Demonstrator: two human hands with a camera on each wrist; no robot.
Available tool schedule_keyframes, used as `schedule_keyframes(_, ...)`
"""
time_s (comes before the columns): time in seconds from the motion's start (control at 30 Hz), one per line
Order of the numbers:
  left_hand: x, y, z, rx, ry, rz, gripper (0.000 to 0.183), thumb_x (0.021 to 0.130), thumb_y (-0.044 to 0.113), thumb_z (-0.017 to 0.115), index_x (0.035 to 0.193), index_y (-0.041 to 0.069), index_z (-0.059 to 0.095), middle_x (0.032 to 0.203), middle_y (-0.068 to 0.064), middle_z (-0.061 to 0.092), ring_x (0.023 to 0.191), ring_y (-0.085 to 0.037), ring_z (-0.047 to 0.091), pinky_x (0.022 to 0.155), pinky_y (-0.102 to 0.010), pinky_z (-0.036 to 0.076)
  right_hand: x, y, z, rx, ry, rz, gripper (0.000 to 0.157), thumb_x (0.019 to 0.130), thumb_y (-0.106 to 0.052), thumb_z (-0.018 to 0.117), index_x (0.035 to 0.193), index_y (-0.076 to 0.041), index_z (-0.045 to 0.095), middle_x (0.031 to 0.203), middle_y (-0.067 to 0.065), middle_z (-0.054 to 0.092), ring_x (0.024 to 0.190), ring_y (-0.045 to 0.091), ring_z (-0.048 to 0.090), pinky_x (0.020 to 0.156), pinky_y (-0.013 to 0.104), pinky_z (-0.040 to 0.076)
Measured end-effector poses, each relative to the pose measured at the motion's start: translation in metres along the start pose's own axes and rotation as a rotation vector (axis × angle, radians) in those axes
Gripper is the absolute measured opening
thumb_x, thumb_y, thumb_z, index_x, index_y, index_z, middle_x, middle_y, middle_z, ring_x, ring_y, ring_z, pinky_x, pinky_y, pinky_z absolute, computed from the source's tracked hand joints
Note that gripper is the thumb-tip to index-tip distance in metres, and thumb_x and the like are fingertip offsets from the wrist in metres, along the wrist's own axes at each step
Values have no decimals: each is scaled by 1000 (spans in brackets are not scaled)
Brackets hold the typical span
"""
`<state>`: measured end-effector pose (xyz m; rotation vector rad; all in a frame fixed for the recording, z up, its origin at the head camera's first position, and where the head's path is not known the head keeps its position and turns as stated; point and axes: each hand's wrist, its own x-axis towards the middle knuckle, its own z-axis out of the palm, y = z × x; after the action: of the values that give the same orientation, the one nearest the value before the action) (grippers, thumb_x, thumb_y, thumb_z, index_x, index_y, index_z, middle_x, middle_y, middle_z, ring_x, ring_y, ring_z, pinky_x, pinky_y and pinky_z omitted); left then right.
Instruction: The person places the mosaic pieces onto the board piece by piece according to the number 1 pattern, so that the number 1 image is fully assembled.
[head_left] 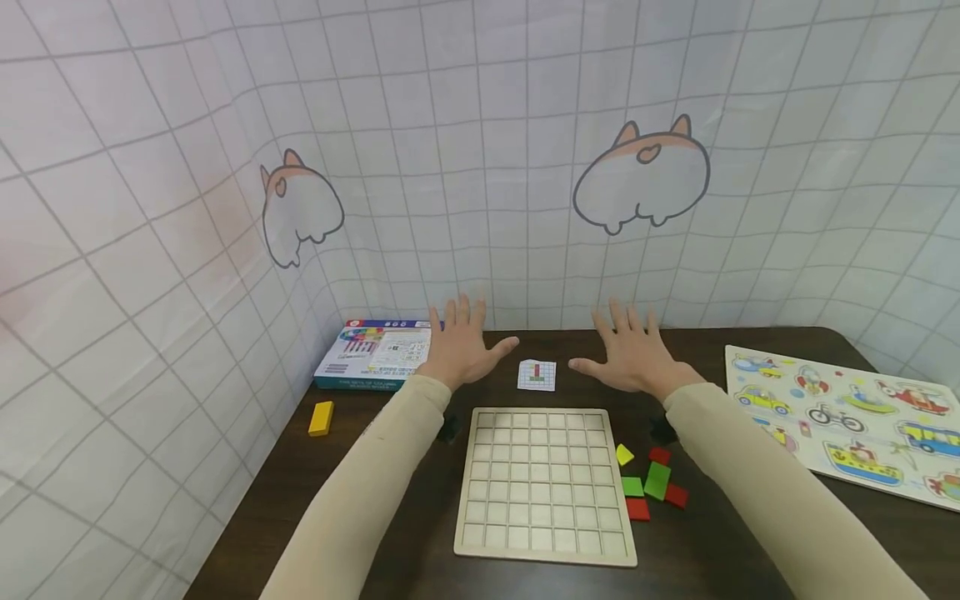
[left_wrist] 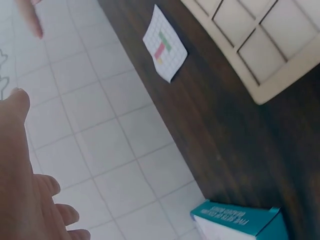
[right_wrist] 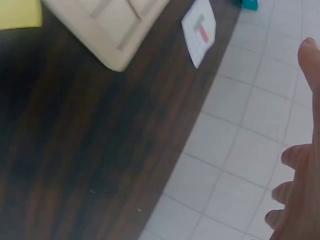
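Both hands are held out over the far part of the dark table, fingers spread and holding nothing. My left hand (head_left: 459, 348) is nearest the flat box (head_left: 375, 358) at the back left. My right hand (head_left: 628, 354) is to the right of a small paper card (head_left: 537, 376) with a coloured pattern on a grid. A pale wooden grid board (head_left: 544, 483) lies in front, between the forearms. Right of the board are a yellow piece (head_left: 624, 455), green tiles (head_left: 657, 482) and red tiles (head_left: 637, 509). The left wrist view shows the card (left_wrist: 165, 44) beside the board's corner.
A yellow block (head_left: 321, 418) lies at the table's left edge. On the right is a white picture board (head_left: 840, 425) with vehicle shapes. A white gridded curtain (head_left: 487, 167) hangs behind the table and along the left side.
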<state>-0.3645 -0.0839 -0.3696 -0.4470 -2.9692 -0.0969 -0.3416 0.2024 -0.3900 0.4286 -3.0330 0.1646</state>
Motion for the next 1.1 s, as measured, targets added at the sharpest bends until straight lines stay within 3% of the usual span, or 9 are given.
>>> schedule_keyframes(0.2,-23,1,18,11,-22,23,97,89,80,24,159,15,5,163,-16,3,150,-36,0,118,-61,2,-27,-1,21,-4,-38,-23,101,88,-77,41,155,-4,23,159,29,8,143,52,12,111,72,6)
schedule_keyframes(0.37,-45,2,41,-17,-38,57,97,89,80,27,159,15,13,163,-15,9,150,-34,5,119,-59,4,-48,-7,33,-30,-67,-64,100,86,-76,46,153,-3,30,157,30,18,141,52,22,111,72,11)
schedule_keyframes(0.57,-71,3,62,-77,-115,83,94,90,77,34,156,11,25,161,-18,19,148,-36,17,118,-60,12,-65,-9,45,95,-93,-99,98,87,-73,48,152,-1,33,155,30,23,138,52,28,109,71,20)
schedule_keyframes(0.7,-85,2,68,-126,-176,72,94,88,76,41,155,10,29,159,-19,24,146,-36,23,117,-60,17,-72,-7,50,206,-160,-80,99,87,-74,48,152,-2,31,155,29,24,136,50,33,105,68,31)
schedule_keyframes(0.83,-95,1,74,-148,-242,49,99,84,79,45,155,12,29,159,-18,25,146,-35,24,117,-59,19,-80,-4,55,265,-215,-46,98,86,-73,50,152,-4,32,155,28,25,134,50,37,101,66,37)
schedule_keyframes(1.1,-102,-9,83,-239,-289,72,94,84,75,50,154,14,34,159,-18,24,147,-35,21,116,-58,20,-93,10,69,350,-171,-36,91,81,-67,64,147,-7,45,154,25,31,133,49,39,101,67,38)
